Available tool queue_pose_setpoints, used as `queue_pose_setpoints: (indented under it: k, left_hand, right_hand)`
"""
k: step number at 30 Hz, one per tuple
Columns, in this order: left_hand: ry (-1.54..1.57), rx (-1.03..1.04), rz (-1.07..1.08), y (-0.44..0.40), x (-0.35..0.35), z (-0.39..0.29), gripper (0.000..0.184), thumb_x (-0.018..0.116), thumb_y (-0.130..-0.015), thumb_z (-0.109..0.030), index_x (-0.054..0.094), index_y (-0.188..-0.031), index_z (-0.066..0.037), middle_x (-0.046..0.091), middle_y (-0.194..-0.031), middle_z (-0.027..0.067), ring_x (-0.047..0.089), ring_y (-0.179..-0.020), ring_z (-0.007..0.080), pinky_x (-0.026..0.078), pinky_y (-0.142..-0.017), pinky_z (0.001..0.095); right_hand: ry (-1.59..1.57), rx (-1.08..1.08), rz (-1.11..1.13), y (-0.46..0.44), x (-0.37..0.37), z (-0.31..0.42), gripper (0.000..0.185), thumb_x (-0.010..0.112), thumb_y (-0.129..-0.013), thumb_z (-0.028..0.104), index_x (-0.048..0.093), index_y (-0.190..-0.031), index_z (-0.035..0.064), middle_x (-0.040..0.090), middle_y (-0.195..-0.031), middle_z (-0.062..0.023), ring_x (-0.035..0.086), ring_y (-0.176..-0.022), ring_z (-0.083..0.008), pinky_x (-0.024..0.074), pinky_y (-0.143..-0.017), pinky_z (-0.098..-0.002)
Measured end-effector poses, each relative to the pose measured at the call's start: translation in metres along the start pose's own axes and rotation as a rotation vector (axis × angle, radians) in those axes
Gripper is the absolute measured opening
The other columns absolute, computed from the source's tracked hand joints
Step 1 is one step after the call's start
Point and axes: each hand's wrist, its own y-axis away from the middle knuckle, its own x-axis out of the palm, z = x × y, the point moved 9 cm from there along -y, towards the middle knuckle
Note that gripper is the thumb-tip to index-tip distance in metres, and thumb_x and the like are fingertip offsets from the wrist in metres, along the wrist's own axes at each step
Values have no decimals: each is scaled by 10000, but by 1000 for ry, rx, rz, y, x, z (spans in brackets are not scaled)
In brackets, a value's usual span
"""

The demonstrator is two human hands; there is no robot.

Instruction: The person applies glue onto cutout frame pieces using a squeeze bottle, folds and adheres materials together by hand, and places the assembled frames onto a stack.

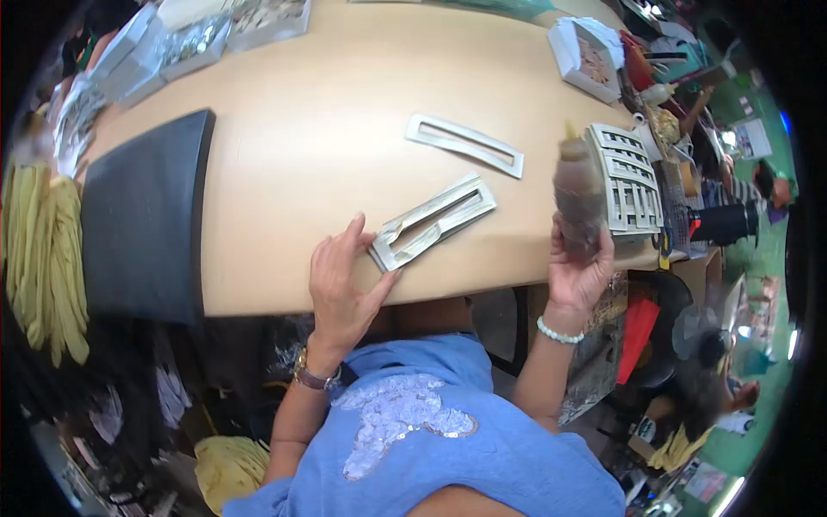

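Note:
My left hand [345, 280] grips the near end of a pale rectangular frame piece [435, 220] with a long slot, fingers and thumb at its corner. The piece lies tilted on the light wooden table [301, 112]. My right hand [581, 271] is wrapped round the lower part of a brown translucent bottle [578, 185], held upright with its narrow tip pointing away from me. A second slotted frame piece [465, 145] lies flat beyond the first one. Right of the bottle sits a stack of similar pale slotted pieces [626, 181].
A black mat [146, 220] covers the table's left side, with yellow cloths [43, 258] hanging beyond it. Boxes of small parts [194, 43] stand at the back left. A white box [587, 65] is at the back right, near a black cylindrical object [728, 222].

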Motion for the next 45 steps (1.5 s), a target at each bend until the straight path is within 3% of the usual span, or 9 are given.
queue_pose_setpoints:
  k: [3, 8, 11, 15, 22, 25, 33, 37, 45]
  left_hand:
    - [91, -51, -17, 5, 0, 6, 771, 766, -676, -14, 403, -1357, -20, 611, -1089, 121, 571, -1056, 226, 438, -940, 350]
    - [276, -176, 27, 11, -2, 12, 776, 733, -694, 44, 376, -1379, -27, 584, -1145, 125, 566, -1071, 210, 438, -962, 342]
    - [259, -89, 17, 16, -4, 13, 773, 724, -693, 59, 378, -1378, -30, 585, -1141, 126, 563, -1078, 217, 453, -947, 350]
    - [257, 28, -29, 22, -8, 9, 713, 724, -684, 74, 424, -1324, -16, 584, -1138, 132, 579, -1051, 239, 480, -916, 366]
    - [196, 272, -151, 30, -17, -6, 642, 734, -683, 88, 462, -1257, -11, 549, -1154, 167, 594, -998, 254, 529, -858, 375]
    - [253, 268, -183, 32, -22, -4, 624, 728, -685, 102, 471, -1241, -14, 538, -1165, 168, 579, -1024, 259, 545, -844, 365]
    - [308, 288, -211, 33, -32, -12, 634, 729, -682, 101, 458, -1242, -24, 521, -1190, 171, 557, -1069, 264, 543, -861, 370]
    - [298, 274, -152, 30, -22, -18, 708, 749, -664, 61, 424, -1286, -32, 505, -1229, 177, 537, -1121, 298, 495, -931, 420]
    - [103, 301, -72, 7, 5, -37, 704, 696, -731, -1, 365, -1352, -26, 419, -1352, 204, 491, -1191, 320, 444, -975, 421]
  right_hand:
    - [416, -364, -73, -11, -1, 19, 223, 679, -814, 88, 456, -810, 98, 570, -955, -52, 567, -832, -144, 498, -726, -278]
    - [1290, -801, -39, 23, 40, 26, 222, 690, -791, 76, 469, -803, 49, 543, -1056, -139, 556, -844, -211, 463, -726, -286]
    - [1480, -1041, 80, 57, 83, 32, 174, 682, -784, 68, 527, -853, 29, 554, -1041, -150, 558, -861, -225, 464, -697, -304]
    - [1134, -361, 338, 32, 89, -12, 218, 579, -867, 81, 559, -1051, -35, 630, -904, -160, 624, -808, -256, 503, -697, -325]
    - [1314, -213, 450, 20, 87, -44, 270, 500, -894, 47, 524, -1146, -49, 644, -974, -132, 612, -894, -147, 489, -787, -264]
    - [1222, -109, 418, 19, 85, -46, 300, 505, -861, 52, 516, -1136, -67, 657, -944, -199, 657, -852, -223, 516, -750, -318]
    - [919, 137, 422, 14, 72, -60, 296, 544, -861, 44, 517, -1146, -34, 658, -910, -87, 635, -859, -120, 502, -673, -235]
    - [737, 135, 373, 11, 74, -23, 308, 551, -854, 21, 508, -1157, -16, 652, -895, -50, 627, -853, -86, 489, -624, -207]
    - [928, -282, 90, -57, 26, 188, 332, 544, -848, 110, 508, -1165, 19, 632, -943, -36, 614, -819, -89, 490, -598, -201]
